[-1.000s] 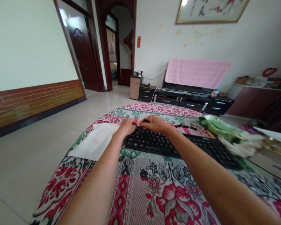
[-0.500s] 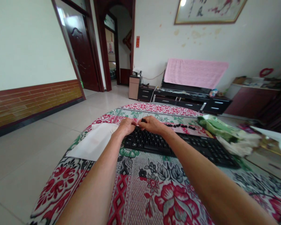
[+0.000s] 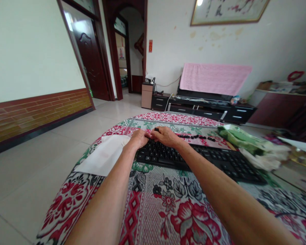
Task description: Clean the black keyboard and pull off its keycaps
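Note:
A black keyboard (image 3: 173, 158) lies on the patterned tablecloth, its far left corner partly hidden by both hands. At that corner my left hand (image 3: 139, 138) is closed, fingertips bent down, and what is between them cannot be made out. My right hand (image 3: 165, 136) meets it there, thumb and fingers pinched round a small black piece (image 3: 156, 129) whose top end sticks out. A little white shows between the fingertips. Behind the keyboard several small black pieces (image 3: 197, 137), like keycaps, lie in a row. White paper or cloth (image 3: 102, 156) is spread left of my left hand.
A green tissue pack (image 3: 241, 136) and crumpled whitish plastic (image 3: 265, 160) lie beyond the keyboard's right end. A box (image 3: 295, 173) stands at the table's right. The round table's far edge faces a low black cabinet (image 3: 209, 112). A dark cable (image 3: 293, 215) lies at the right.
The view has shifted slightly, so everything sits a little further right. Both hands stay together at the keyboard's far left corner, with barely any change of grip.

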